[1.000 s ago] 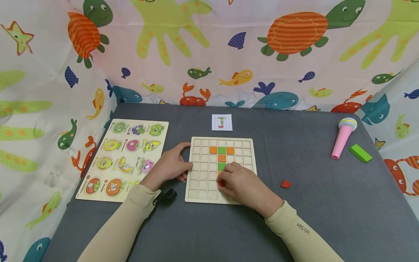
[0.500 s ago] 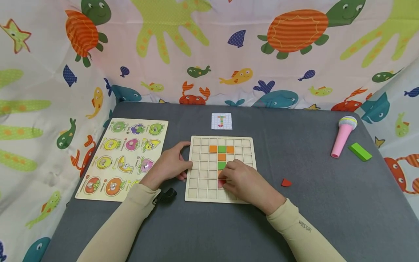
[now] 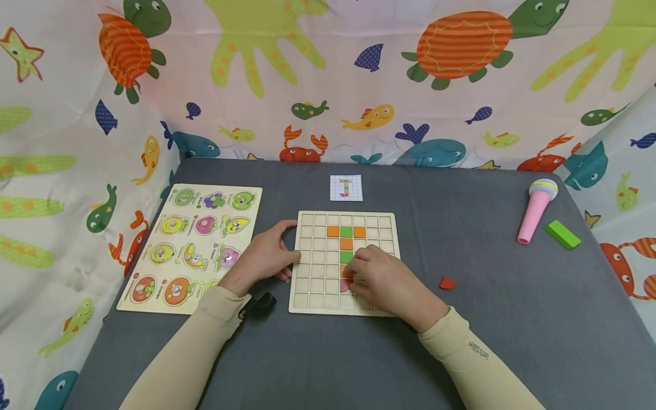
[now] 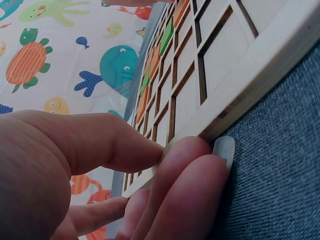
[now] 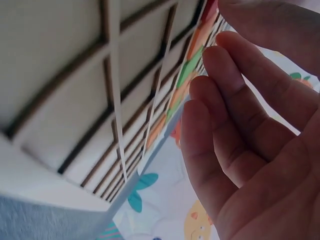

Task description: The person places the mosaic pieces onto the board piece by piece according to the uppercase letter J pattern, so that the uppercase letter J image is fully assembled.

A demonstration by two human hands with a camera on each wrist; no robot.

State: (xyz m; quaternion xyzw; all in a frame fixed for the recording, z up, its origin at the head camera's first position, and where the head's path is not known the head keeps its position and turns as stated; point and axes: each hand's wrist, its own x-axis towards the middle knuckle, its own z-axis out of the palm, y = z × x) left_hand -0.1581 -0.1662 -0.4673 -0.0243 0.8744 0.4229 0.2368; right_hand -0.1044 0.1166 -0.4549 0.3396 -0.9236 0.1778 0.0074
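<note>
My left hand [image 3: 263, 256] grips the left edge of the wooden grid board [image 3: 312, 287]; in the left wrist view its thumb [image 4: 135, 152] lies on the rim and its fingertips meet the side. Over the lower middle of the board is my right hand [image 3: 386, 282], thumb and fingertips at a red tile [image 3: 345, 285] that lies flat in a cell. Those fingers [image 5: 200, 130] look loosely bent in the right wrist view; whether they touch the tile is unclear. Orange and green tiles [image 3: 346, 244] form a T-shaped column above it. Some cells are hidden under the right hand.
A small pattern card [image 3: 345, 188] lies behind the board. To the left is a fruit puzzle board [image 3: 205, 245], partly behind the left hand. A loose red quarter-round tile [image 3: 447, 283], a pink toy microphone [image 3: 535, 213] and a green block [image 3: 562, 234] are on the right.
My right hand has shifted slightly away from the red tile, so more of it shows in its cell. My left hand stays on the board's edge.
</note>
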